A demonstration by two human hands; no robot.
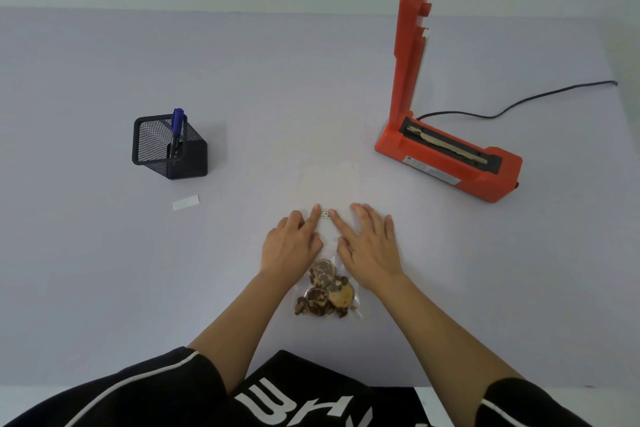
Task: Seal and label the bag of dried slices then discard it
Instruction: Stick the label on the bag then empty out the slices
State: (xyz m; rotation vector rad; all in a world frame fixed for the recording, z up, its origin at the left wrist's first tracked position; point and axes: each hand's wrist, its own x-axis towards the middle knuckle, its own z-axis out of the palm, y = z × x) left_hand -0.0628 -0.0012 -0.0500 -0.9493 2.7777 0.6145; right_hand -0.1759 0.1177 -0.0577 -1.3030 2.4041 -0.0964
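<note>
A clear plastic bag [327, 184] lies flat on the table in front of me, its upper part empty. Brown dried slices [325, 289] are bunched at its near end. A small white label [326, 213] sits on the middle of the bag. My left hand [291, 243] lies on the bag's left side, its fingertips pressing the label's left end. My right hand [367, 239] lies flat on the right side, with a fingertip on the label's right end. Both hands have straight fingers.
An orange heat sealer [446, 156] stands at the right with its arm raised upright and a black cord [519, 100] trailing off to the right. A black mesh pen holder [169, 147] with a blue pen [177, 123] stands at the left. A white paper strip [186, 202] lies near it.
</note>
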